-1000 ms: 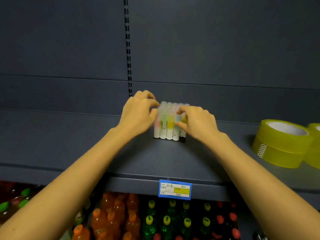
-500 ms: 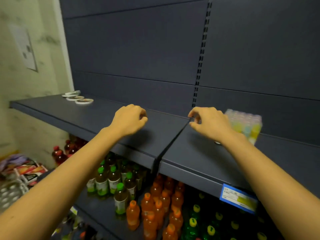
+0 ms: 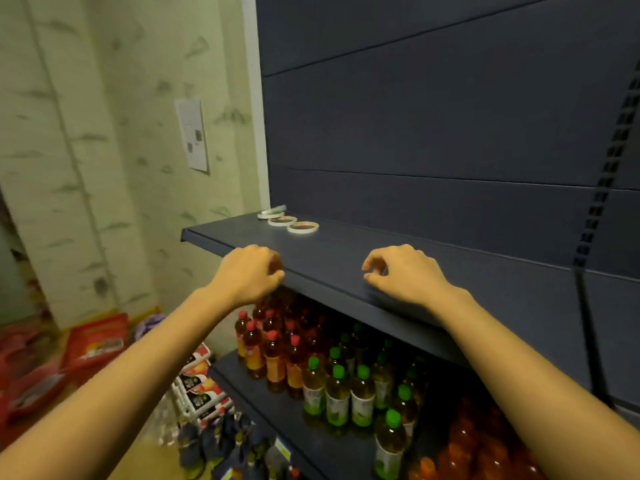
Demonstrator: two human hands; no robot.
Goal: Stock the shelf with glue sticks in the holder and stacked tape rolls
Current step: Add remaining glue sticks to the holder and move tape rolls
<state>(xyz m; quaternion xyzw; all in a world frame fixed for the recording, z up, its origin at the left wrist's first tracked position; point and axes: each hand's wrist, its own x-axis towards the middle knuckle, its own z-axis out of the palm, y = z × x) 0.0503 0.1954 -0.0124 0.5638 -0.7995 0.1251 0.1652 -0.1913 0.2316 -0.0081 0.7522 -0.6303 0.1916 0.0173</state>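
Observation:
Three thin white tape rolls (image 3: pixel 288 220) lie flat in a row at the far left end of the dark blue shelf (image 3: pixel 346 265), one of them at the back (image 3: pixel 271 213). My left hand (image 3: pixel 249 273) hovers over the shelf's front edge with its fingers curled and nothing in it. My right hand (image 3: pixel 403 273) is over the shelf board, fingers loosely bent and apart, also holding nothing. Both hands are well short of the tape rolls. The glue stick holder and the yellow tape rolls are out of view.
Below the shelf, a lower shelf holds red-capped bottles (image 3: pixel 273 348), green-capped bottles (image 3: pixel 339 386) and orange bottles (image 3: pixel 478 441). Red packages (image 3: pixel 93 344) and boxed goods (image 3: pixel 199 386) lie on the floor at left. A pale wall with a paper notice (image 3: pixel 194 135) flanks the shelf.
My view has swung left, away from the glue stick holder and the yellow tape. Both hands let go of the holder and moved left along the shelf, toward the thin white rolls.

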